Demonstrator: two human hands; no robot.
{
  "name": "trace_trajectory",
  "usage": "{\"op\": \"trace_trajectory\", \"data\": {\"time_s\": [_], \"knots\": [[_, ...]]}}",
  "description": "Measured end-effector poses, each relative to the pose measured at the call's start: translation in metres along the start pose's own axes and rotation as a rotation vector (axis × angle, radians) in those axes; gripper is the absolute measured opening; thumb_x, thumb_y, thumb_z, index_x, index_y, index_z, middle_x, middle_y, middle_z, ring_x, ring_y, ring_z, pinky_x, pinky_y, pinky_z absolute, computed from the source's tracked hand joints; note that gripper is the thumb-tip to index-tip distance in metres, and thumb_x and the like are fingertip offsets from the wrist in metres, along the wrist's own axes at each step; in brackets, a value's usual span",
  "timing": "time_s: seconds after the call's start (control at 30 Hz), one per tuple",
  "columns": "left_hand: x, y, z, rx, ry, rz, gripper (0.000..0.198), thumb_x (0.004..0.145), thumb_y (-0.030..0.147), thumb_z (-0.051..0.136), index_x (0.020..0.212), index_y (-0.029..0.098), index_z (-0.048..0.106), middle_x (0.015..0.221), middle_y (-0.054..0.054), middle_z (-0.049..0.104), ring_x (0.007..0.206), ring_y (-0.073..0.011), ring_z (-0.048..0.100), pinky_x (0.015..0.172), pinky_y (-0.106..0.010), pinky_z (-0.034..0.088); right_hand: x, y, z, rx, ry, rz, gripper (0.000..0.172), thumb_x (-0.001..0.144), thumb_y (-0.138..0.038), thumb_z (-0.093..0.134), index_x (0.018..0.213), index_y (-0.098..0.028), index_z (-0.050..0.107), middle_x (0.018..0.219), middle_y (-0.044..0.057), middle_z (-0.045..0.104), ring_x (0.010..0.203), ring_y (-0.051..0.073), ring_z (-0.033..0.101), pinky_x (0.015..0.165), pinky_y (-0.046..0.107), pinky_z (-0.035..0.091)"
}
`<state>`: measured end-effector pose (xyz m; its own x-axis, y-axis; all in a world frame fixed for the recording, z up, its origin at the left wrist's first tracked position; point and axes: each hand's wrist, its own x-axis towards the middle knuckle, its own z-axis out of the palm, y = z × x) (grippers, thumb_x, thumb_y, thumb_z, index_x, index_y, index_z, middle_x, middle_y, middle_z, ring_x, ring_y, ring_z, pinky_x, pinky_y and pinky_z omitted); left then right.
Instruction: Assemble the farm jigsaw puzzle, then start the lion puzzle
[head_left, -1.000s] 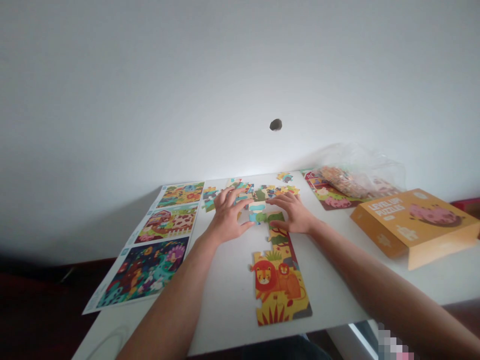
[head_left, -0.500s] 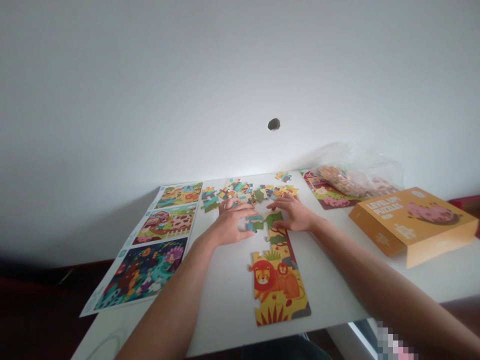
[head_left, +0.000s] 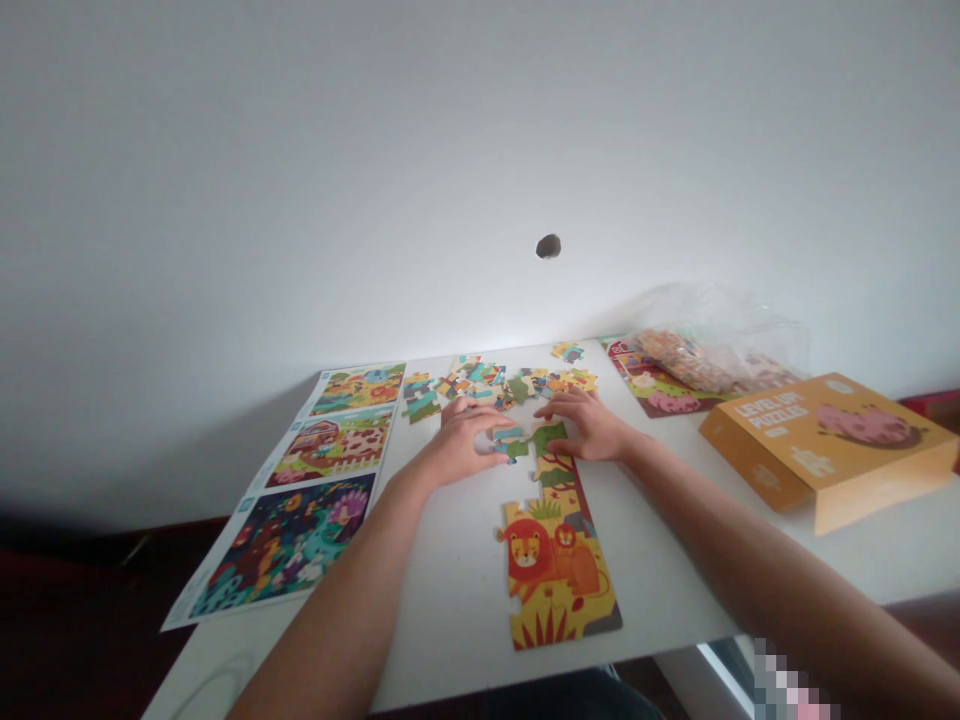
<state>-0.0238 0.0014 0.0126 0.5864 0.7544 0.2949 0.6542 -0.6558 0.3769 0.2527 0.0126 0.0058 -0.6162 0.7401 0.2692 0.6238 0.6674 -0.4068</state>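
Observation:
My left hand (head_left: 466, 440) has its thumb and fingers around a blue-green puzzle piece (head_left: 513, 446), which lies just left of the joined strip's top end. My right hand (head_left: 589, 425) rests with spread fingers over the upper right of that strip, touching a green piece (head_left: 551, 438). The joined puzzle section (head_left: 555, 570) runs down toward the table's front edge and shows two lions on yellow ground. Behind my hands lies a pile of loose pieces (head_left: 480, 378). One loose piece (head_left: 568, 352) sits apart near the wall.
A sheet with three printed pictures (head_left: 330, 450) lies at the left. At the right are an orange puzzle box (head_left: 832, 440), a clear bag of pieces (head_left: 690, 355) and a farm picture (head_left: 667, 400) partly under the bag. A white wall with a hole stands behind the table.
The blue-green piece sits slightly closer to the strip, and the left thumb and fingers have shifted a little around it. My right hand is almost unmoved.

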Motion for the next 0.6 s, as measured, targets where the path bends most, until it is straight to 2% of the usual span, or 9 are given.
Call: {"op": "trace_trajectory", "data": {"time_s": [0.4, 0.6], "knots": [[0.004, 0.003, 0.012, -0.033, 0.016, 0.057, 0.037, 0.079, 0.031, 0.071, 0.117, 0.029, 0.068, 0.119, -0.002, 0.067, 0.119, -0.0240, 0.050, 0.107, -0.043, 0.036, 0.002, -0.001, 0.001, -0.005, 0.007, -0.041, 0.046, 0.075, -0.036, 0.074, 0.119, -0.024, 0.066, 0.109, 0.008, 0.066, 0.103, 0.028, 0.056, 0.091, 0.043, 0.038], [0.004, 0.004, 0.011, 0.013, 0.002, 0.059, 0.019, 0.081, 0.031, 0.069, 0.099, 0.032, 0.075, 0.118, -0.001, 0.065, 0.121, -0.0252, 0.047, 0.108, -0.045, 0.034, 0.002, 0.000, 0.002, 0.004, 0.017, -0.049, 0.046, 0.075, -0.035, 0.074, 0.119, -0.025, 0.066, 0.109, 0.008, 0.066, 0.102, 0.027, 0.056, 0.089, 0.041, 0.040]]}}
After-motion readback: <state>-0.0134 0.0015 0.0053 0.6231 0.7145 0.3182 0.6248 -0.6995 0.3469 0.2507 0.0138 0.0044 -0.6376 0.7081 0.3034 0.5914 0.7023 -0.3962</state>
